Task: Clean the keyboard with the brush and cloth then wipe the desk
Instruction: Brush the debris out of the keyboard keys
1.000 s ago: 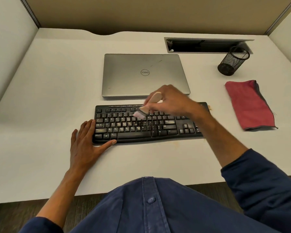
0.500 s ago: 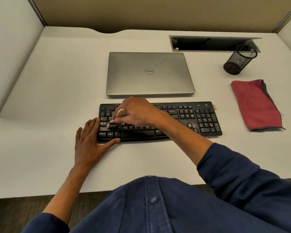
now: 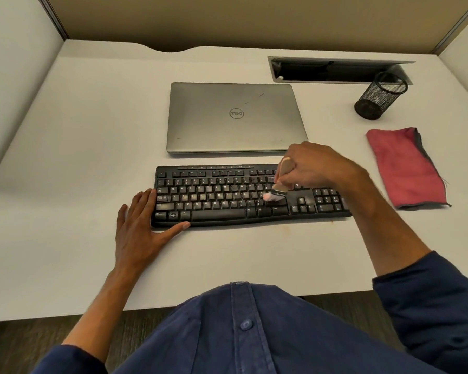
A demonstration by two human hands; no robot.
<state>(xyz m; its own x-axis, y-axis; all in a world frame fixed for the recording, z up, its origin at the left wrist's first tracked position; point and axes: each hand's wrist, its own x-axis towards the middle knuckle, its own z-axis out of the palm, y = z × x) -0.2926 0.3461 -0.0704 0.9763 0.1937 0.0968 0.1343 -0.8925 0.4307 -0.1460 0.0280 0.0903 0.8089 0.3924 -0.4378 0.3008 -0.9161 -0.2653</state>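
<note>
**Black keyboard under the brush, red cloth lying aside**

Black and dusty, the keyboard (image 3: pixel 243 195) lies across the middle of the white counter (image 3: pixel 65 157), its long edge facing the person. In the head view, the right hand (image 3: pixel 315 164) has its grip closed around the pale wooden handle of a small brush (image 3: pixel 280 182); the handle tilts up and away from the person, and the light bristles rest on the keys near the right end of the letter block, just left of the arrow keys. The left hand (image 3: pixel 138 228) lies flat on the counter with a relaxed grip holding nothing: the fingers lie straight against the keyboard's left end and the thumb stretches along its front edge.

The red cloth (image 3: pixel 405 168), folded with a grey border showing, lies on the counter to the right of the keyboard, well apart from both hands. A closed silver laptop (image 3: pixel 235 117) sits just behind the keyboard. Farther back on the right stands a black mesh cup (image 3: pixel 380 95), beside an open cable slot (image 3: pixel 335 70) in the counter. Dark blue sleeves and a buttoned shirt fill the bottom of the view.
</note>
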